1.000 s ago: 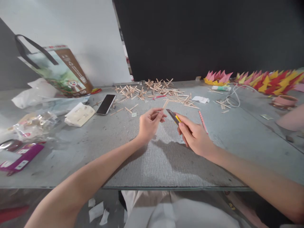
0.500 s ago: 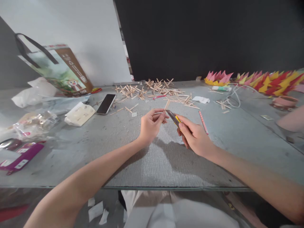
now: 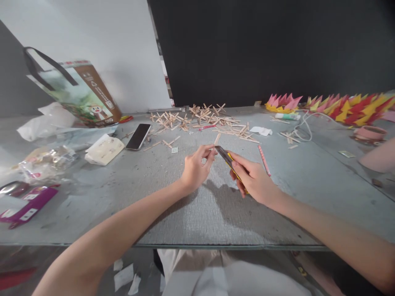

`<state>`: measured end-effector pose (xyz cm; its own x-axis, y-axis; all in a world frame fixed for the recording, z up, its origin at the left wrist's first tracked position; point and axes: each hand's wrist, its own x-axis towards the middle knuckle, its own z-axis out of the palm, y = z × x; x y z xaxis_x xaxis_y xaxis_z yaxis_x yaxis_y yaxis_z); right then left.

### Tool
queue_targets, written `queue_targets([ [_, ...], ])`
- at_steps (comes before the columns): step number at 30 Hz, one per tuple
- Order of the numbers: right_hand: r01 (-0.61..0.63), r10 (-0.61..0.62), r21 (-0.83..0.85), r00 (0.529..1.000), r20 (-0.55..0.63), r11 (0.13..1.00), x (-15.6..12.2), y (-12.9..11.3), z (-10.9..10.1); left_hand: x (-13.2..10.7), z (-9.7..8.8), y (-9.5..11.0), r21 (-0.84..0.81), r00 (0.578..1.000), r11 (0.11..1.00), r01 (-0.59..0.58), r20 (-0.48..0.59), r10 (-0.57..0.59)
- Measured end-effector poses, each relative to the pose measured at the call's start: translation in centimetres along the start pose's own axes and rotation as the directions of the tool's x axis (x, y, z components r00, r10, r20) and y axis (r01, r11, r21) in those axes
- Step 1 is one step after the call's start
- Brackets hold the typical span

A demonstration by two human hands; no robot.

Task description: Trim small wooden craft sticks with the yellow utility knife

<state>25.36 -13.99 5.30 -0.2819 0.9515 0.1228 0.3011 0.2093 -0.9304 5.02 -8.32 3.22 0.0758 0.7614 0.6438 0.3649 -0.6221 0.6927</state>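
Note:
My left hand [image 3: 196, 168] pinches a thin wooden stick [image 3: 217, 139] by its lower end, above the middle of the grey table [image 3: 185, 213]. My right hand [image 3: 251, 177] grips a yellow and black utility knife [image 3: 226, 156], whose tip touches the stick right beside my left fingertips. Both hands are closed and almost meet. Behind them lies a scatter of several more wooden sticks and glued stick crosses [image 3: 197, 117].
A phone [image 3: 138, 136] lies left of the sticks, with a pale packet [image 3: 105, 149], plastic bags [image 3: 46, 158], a purple box [image 3: 26, 204] and a carton with a strap [image 3: 78, 92] further left. A pink pencil [image 3: 264, 160], white cable [image 3: 304, 125] and folded paper shapes [image 3: 345, 106] sit right.
Both hands have dropped slightly and closed in on each other. The knife tip, apart from the stick before, now rests against it. The stick is held lower.

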Motion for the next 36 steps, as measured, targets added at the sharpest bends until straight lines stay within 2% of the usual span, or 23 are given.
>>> queue_targets([
  [5,-0.044,0.042,0.067,0.999,0.033,0.997,0.1,-0.1,0.1,-0.1,0.0,0.1,-0.040,1.000,0.999,0.013,0.017,-0.013],
  [13,-0.044,0.037,0.205,0.998,0.041,0.978,0.0,-0.2,0.4,0.0,0.2,0.7,-0.147,0.981,0.971,0.190,0.074,-0.181],
  [16,-0.048,0.034,0.248,0.998,0.059,0.968,0.0,0.1,0.7,0.1,0.2,1.0,-0.240,0.961,0.931,0.275,0.100,-0.258],
  [20,-0.037,0.018,0.274,0.997,0.073,0.961,0.1,0.5,1.1,0.3,0.5,1.2,-0.434,0.932,0.824,0.363,0.152,-0.330],
  [26,-0.061,0.033,0.322,0.995,0.092,0.945,0.3,0.6,1.4,0.5,0.8,0.8,-0.518,0.927,0.769,0.373,0.183,-0.327],
  [36,-0.142,0.092,0.425,0.986,0.137,0.894,0.4,0.3,1.6,0.6,0.8,0.8,-0.525,0.918,0.754,0.395,0.202,-0.340],
])
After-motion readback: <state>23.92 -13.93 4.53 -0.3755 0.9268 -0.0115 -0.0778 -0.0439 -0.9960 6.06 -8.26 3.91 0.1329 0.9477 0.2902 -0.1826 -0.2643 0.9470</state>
